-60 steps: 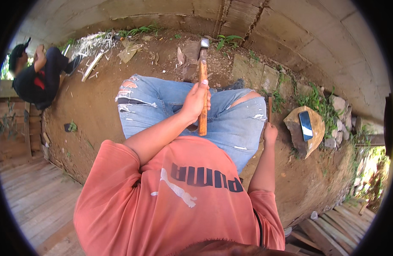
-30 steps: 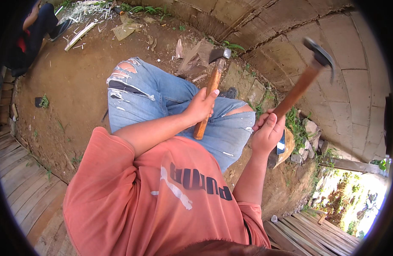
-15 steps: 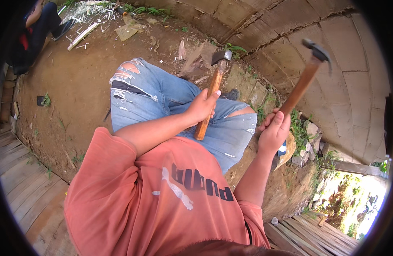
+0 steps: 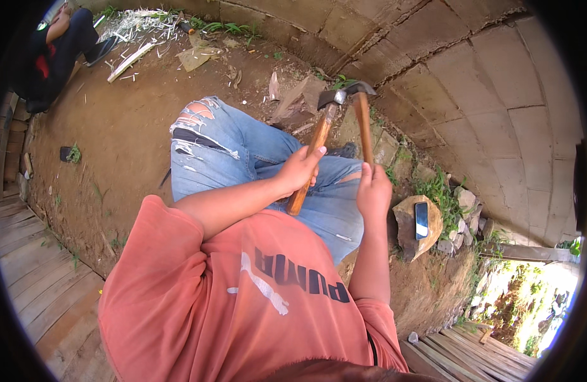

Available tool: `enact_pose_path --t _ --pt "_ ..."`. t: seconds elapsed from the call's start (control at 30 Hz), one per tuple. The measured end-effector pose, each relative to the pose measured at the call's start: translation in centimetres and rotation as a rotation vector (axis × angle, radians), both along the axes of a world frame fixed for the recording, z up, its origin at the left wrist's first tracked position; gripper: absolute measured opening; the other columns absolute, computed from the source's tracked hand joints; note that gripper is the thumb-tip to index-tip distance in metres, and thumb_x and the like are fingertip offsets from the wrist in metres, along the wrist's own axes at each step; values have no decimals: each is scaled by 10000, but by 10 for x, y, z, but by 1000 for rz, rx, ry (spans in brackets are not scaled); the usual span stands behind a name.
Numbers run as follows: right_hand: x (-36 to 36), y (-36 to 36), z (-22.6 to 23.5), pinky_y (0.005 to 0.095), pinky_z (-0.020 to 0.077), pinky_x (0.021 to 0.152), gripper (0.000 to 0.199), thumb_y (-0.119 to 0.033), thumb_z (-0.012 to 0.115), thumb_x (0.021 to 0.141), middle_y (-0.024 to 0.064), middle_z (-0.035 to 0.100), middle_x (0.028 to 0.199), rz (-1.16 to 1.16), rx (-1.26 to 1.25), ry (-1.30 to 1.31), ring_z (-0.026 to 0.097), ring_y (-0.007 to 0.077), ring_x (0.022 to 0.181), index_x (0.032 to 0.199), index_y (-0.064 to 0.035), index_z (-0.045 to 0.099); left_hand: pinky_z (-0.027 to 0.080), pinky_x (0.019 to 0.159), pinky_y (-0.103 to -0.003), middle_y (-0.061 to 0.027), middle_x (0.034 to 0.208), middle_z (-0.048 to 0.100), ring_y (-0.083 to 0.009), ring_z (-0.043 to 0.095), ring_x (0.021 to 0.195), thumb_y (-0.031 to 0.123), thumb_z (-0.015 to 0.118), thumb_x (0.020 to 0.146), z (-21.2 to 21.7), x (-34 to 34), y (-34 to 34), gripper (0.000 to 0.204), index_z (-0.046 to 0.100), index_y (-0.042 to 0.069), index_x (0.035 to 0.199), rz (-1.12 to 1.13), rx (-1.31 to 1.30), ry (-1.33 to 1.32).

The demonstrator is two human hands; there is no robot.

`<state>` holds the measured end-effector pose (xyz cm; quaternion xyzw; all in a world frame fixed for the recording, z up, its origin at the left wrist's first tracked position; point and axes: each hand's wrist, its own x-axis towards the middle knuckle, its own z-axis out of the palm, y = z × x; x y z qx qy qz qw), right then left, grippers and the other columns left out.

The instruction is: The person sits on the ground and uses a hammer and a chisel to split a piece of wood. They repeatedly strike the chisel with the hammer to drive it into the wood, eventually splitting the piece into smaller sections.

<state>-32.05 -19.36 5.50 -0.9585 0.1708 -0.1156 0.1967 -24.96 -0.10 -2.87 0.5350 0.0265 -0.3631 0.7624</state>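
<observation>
A block wall [image 4: 446,108] curves across the top and right, above bare brown ground [image 4: 109,153]. The person sits low on it in a salmon shirt [image 4: 198,305] and ripped jeans [image 4: 226,153], knees spread, a small leafy plant growing behind the hammers at the foot of the wall. At the upper left a co-worker [image 4: 58,60] in dark clothes sits near a scatter of pale strips [image 4: 144,28], with a longer stick [image 4: 131,62] lying beside it. Boards [image 4: 58,299] fill the lower left corner; more planks [image 4: 465,356] lie at the lower right. To the right of the jeans stands a tan rock [image 4: 405,232], with weeds [image 4: 437,188] and rubble [image 4: 465,213] just beyond. Two wooden-handled hammers are held up over and beside the lap: the left hammer [image 4: 319,134] leans its top rightward, the right hammer [image 4: 364,127] stands nearly upright, and their dark heads come together at the top, though whether they touch I cannot tell. The left hand [image 4: 300,172] is wrapped round its handle, the butt jutting out below; the right hand [image 4: 374,191] is closed round the lower part of the other handle. Smallest, a phone [image 4: 421,221] lies on the rock.
</observation>
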Motion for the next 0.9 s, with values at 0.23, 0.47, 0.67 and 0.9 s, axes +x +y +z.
enact_pose_path --t 0.23,0.47,0.67,0.9 --pt "-11 26 18 261 402 513 345 -366 516 1155 -16 529 708 -14 664 -437 499 71 571 1056 -38 553 495 554 -298 -18 759 551 -122 546 595 549 558 1110 0 2 5 484 511 69 1062 22 -14 14" --pt "-16 15 18 390 492 624 311 -323 597 1118 103 607 733 -11 -69 -36 615 204 654 1070 -19 641 488 563 -294 -9 775 540 -119 526 597 533 549 1117 0 5 5 447 517 89 1078 10 25 56" --pt "-13 40 47 321 439 560 337 -333 539 1149 31 547 698 -25 550 -478 558 118 616 962 -53 543 502 550 -304 -13 751 548 -122 546 583 519 580 1108 -7 5 5 447 510 81 1055 23 5 55" --pt "-22 17 -11 482 515 666 301 -319 569 1117 217 663 802 -92 103 6 651 409 701 1132 -20 600 500 555 -299 0 766 543 -117 542 605 531 598 1091 -12 11 5 435 528 103 1053 32 5 176"
